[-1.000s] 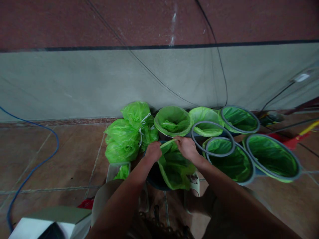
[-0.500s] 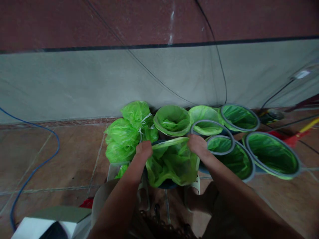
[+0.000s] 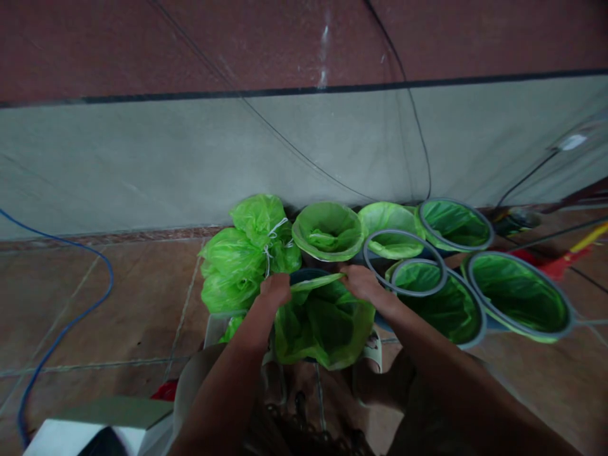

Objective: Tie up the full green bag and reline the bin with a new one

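Observation:
A thin green trash bag (image 3: 323, 323) lies open in a dark bin (image 3: 308, 275) between my feet, its near edge folded over the bin's front. My left hand (image 3: 275, 288) is closed on the bag's far-left rim. With my right hand (image 3: 361, 282) I grip the same rim farther right, and a strip of the bag is stretched between the two hands. Just beyond stands a bin lined with a green bag (image 3: 327, 231). A loose grey ring (image 3: 368, 253) rests over the lined bins beside my right hand.
Tied green bags (image 3: 232, 256) are piled at the left by the wall. Several lined bins with grey rims, such as one bin (image 3: 517, 294), stand at the right. A blue cable (image 3: 111, 278) crosses the tiled floor, and a white box (image 3: 99, 424) sits at the lower left.
My right hand has moved left along the rim, closer to my left hand. The bag's near edge has dropped lower over the bin's front.

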### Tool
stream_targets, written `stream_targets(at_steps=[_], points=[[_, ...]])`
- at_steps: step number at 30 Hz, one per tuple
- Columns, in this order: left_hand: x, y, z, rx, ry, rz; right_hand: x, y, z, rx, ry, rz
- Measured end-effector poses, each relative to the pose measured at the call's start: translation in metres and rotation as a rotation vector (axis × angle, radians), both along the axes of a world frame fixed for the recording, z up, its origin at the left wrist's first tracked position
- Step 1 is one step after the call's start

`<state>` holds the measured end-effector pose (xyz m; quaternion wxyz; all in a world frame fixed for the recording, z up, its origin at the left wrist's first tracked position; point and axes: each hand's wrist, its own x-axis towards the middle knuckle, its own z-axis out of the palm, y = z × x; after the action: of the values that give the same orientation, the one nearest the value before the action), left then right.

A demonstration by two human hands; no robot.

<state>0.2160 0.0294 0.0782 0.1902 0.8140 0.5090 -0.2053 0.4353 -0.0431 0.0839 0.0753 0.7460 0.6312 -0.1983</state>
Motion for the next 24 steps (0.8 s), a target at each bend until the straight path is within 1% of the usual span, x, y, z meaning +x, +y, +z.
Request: stream_targets(at_steps=[5,7,9,11,13,16,18,20,22,24], points=[[0.017,-0.013,0.000,0.050,-0.302,-0.165,-0.016,-0.002,0.003,0.082,0.077,0.041],[0.026,-0.019,0.002,0.079,-0.399,-0.204,-0.022,-0.002,0.002,0.115,0.111,0.059],[0.030,-0.021,0.005,0.128,-0.421,-0.205,-0.025,-0.002,0.001,0.159,0.161,0.096],[0.030,-0.019,0.006,0.196,-0.361,-0.133,-0.026,-0.003,0.000,0.218,0.188,0.111],[0.026,-0.012,0.007,0.268,-0.278,-0.008,-0.023,-0.003,-0.001,0.253,0.166,0.069],[0.014,-0.001,0.005,0.306,-0.187,0.156,-0.016,-0.003,-0.001,0.183,0.110,-0.050],[0.008,0.004,0.004,0.273,-0.140,0.216,-0.011,-0.002,0.001,0.124,0.112,-0.104],[0.004,0.004,0.002,0.198,-0.082,0.252,-0.007,0.000,0.002,0.114,0.155,-0.137],[0.004,0.003,0.000,0.122,-0.040,0.261,-0.005,0.002,0.003,0.128,0.230,-0.166],[0.006,0.000,-0.002,0.083,-0.038,0.244,-0.004,0.002,0.001,0.128,0.322,-0.210]])
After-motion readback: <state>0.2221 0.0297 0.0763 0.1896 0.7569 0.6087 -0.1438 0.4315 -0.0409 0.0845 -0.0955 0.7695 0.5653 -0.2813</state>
